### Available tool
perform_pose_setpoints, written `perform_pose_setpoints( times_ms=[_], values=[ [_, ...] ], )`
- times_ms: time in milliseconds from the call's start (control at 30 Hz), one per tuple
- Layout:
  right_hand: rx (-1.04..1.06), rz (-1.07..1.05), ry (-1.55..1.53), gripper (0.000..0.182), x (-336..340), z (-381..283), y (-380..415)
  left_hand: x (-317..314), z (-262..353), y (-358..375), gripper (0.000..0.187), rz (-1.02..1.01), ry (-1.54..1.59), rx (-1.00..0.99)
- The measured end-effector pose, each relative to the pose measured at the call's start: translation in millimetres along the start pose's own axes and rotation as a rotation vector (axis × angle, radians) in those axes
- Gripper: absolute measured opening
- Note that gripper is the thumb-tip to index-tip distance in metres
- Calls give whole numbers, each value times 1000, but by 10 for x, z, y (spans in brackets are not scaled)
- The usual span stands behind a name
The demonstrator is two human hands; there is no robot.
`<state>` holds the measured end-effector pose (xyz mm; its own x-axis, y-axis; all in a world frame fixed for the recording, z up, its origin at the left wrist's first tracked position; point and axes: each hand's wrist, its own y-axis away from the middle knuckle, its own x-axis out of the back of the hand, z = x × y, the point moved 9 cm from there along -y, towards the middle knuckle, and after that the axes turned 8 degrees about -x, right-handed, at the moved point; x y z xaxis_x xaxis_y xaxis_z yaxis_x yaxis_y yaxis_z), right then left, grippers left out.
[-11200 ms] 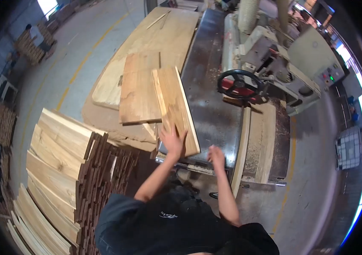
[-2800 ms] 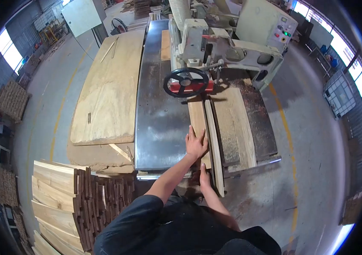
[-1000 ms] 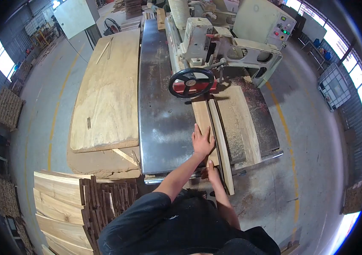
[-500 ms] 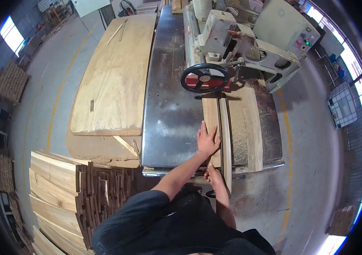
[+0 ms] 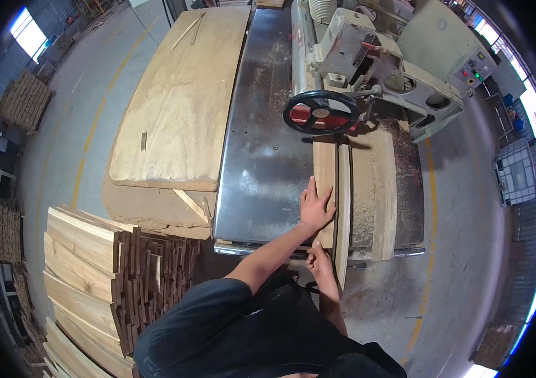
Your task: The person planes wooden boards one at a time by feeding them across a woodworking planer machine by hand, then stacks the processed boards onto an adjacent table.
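A long, narrow wooden board (image 5: 325,165) lies on the metal machine table, its far end running beneath the black handwheel (image 5: 321,113). My left hand (image 5: 317,208) rests flat on top of the board with its fingers spread. At the board's near end, by the table's front edge, my right hand (image 5: 321,263) is closed with its thumb up against the wood; its curled fingers are partly hidden. Right beside the board runs a straight guide fence (image 5: 343,201).
Sawdust and a pale wooden strip (image 5: 383,201) lie right of the fence. A large plywood sheet (image 5: 173,120) stands left of the metal table (image 5: 258,189). Stacked boards (image 5: 85,252) are at my lower left. The machine's control panel (image 5: 472,72) shows a lit green button.
The camera view has shifted, so the machine and table appear farther right. Both hands keep the same hold on the board, with little visible movement along the table.
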<state>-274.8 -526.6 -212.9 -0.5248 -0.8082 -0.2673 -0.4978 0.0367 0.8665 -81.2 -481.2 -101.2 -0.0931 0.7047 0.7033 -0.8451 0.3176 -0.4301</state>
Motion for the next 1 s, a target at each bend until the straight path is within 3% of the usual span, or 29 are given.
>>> perform_pose_setpoints(
  times_ms=[333,467,533,600,733,800,833,867,900,933,967,1000],
  values=[
    [-39,116,137,49,-359,-679,-345,-133,-405,-720,42,67,45,32],
    [62,205,181,49,-489,-978,-590,-17,-636,-999,27,194,92,60],
    [72,218,165,49,-570,-1075,-729,57,-772,-1099,23,295,301,30],
    [94,239,154,49,-612,-1305,-834,258,-989,-1067,18,368,329,17],
    [127,326,141,50,-832,-1634,-901,1453,-1466,-917,14,554,41,-26],
    [132,305,141,48,-845,-1767,-1093,2072,-1996,-828,22,624,-157,29],
    [135,289,148,47,-910,-1858,-1118,2385,-2273,-745,38,621,-385,135],
    [147,296,164,48,-929,-1945,-1217,2603,-2730,-593,53,478,-196,458],
    [176,287,172,48,-990,-2035,-1259,2779,-3003,-401,68,469,-503,466],
    [215,296,195,47,-1058,-2132,-1279,2860,-3379,-212,80,270,-564,554],
    [230,277,205,48,-1075,-2210,-1409,2915,-3630,-33,86,79,-568,591],
    [233,273,196,48,-1090,-2273,-1520,2960,-3813,154,91,15,-331,581]
  ],
)
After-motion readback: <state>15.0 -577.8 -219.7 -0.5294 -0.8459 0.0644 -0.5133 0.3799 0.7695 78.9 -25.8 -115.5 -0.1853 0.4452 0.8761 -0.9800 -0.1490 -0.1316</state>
